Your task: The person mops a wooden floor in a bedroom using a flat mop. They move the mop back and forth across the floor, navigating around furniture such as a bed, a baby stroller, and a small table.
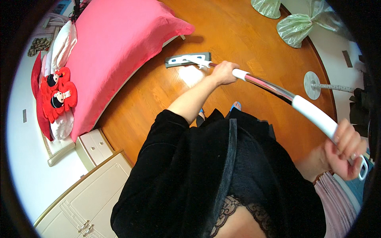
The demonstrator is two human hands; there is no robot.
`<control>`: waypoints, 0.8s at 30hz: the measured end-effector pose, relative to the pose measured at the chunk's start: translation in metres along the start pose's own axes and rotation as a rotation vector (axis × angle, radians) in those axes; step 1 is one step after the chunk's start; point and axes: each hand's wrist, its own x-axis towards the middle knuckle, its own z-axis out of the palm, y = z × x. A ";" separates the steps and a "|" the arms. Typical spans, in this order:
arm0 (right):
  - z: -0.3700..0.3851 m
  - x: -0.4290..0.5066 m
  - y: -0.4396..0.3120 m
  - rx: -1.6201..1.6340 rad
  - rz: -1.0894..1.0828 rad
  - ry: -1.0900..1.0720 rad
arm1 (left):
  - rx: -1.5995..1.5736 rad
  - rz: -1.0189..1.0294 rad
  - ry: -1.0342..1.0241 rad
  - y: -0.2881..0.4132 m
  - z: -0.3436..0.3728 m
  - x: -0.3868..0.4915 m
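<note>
My left hand (pixel 225 73) is wrapped around the lower part of a flat mop's handle, just below a white collar. Higher up, my right hand (pixel 345 150) grips the white upper sleeve of the handle (pixel 314 114), close to its hanging loop. A shiny metal tube (pixel 271 86) runs between the two hands. The flat mop head (pixel 188 59), a white plate on a grey pad, lies on the wooden floor (pixel 268 119) beside the bed. A white joint links the head to the handle.
To the left stands a bed with a pink cover (pixel 125 38), its corner overhanging near the mop head. A cream nightstand (pixel 94 145) and wardrobe (pixel 89 199) are at lower left. On the right are a round stand base (pixel 312 85) and green fabric-covered items (pixel 294 29). My slippered feet (pixel 236 106) are below.
</note>
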 end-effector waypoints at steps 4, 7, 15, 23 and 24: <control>0.078 0.007 0.059 0.029 0.020 -0.113 | 0.074 -0.070 0.092 -0.079 -0.036 -0.042; 0.128 0.004 0.105 0.174 0.055 -0.168 | 0.082 -0.163 0.195 -0.129 -0.066 -0.092; 0.221 -0.002 0.161 0.442 0.240 -0.272 | 0.094 -0.392 0.330 -0.212 -0.090 -0.224; 0.208 0.031 0.147 0.517 0.281 -0.456 | -0.070 -0.301 0.226 -0.172 -0.063 -0.266; 0.199 0.036 0.138 0.464 0.267 -0.465 | -0.050 -0.292 0.187 -0.159 -0.062 -0.259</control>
